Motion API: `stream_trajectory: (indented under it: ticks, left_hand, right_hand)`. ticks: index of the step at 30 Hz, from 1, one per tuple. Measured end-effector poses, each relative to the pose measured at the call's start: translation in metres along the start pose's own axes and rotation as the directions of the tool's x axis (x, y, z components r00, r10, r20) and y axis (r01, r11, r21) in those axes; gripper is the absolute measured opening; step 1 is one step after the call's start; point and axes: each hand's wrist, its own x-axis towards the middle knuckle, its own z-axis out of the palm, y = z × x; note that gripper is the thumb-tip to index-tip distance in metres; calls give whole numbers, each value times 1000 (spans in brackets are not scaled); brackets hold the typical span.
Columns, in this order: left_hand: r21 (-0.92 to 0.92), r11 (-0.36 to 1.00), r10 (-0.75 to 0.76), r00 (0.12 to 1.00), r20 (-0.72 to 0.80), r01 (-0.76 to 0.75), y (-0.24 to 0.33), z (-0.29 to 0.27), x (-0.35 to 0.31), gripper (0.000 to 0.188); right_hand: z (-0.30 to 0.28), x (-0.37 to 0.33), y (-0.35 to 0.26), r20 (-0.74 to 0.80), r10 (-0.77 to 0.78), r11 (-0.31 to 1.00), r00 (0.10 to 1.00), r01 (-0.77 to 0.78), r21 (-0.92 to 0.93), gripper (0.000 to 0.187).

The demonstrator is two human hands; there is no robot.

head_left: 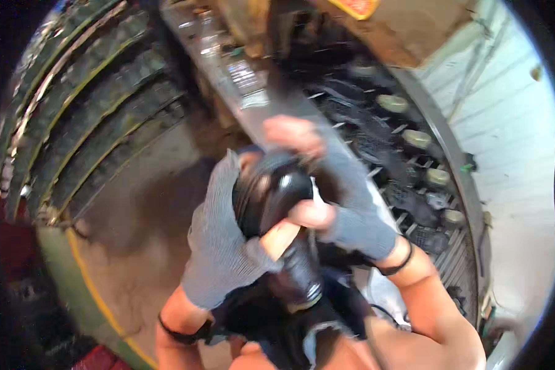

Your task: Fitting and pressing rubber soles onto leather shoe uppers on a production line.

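Note:
A glossy black shoe [262, 197] is held up in front of my body, its rounded end away from me and a dark, shiny part running down toward my lap. My left hand [219, 237], in a grey knit glove with bare fingertips, is wrapped round its left side with the thumb across the top. From the right, my right hand [351, 203], gloved the same way, grips it too; the thumb presses near the left thumb and the fingers curl over the far side. Motion blurs the right fingers. The shoe's underside is hidden.
To the right a curved conveyor [422, 111] carries dark shoe parts and several pale round pieces. Beyond my hands runs a metal ledge [253, 117] with small items. Tiered racks [98, 98] stand at the left, and a yellow line [95, 296] marks the floor.

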Motion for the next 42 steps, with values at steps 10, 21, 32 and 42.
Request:
stream_trajectory:
  ticks: [10, 21, 32, 42]
  left_hand:
    - [-99, 993, 47, 975, -217, -70, -61, 17, -13, 94]
    - [-206, 979, -33, 994, -107, 11, -42, 35, -43, 91]
    - [457, 610, 413, 752, 514, -647, -144, -15, -49, 38]
    - [-220, 957, -228, 957, -178, 187, -164, -10, 20, 68]
  right_hand:
    - [24, -52, 47, -107, 329, 936, 938, -339, -96, 80]
    - [32, -73, 59, -196, 91, 960, 976, -138, -243, 98]
    - [38, -2, 132, -25, 248, 955, 968, -240, 177, 58]
    - [16, 76, 150, 104, 435, 898, 894, -424, -114, 50]
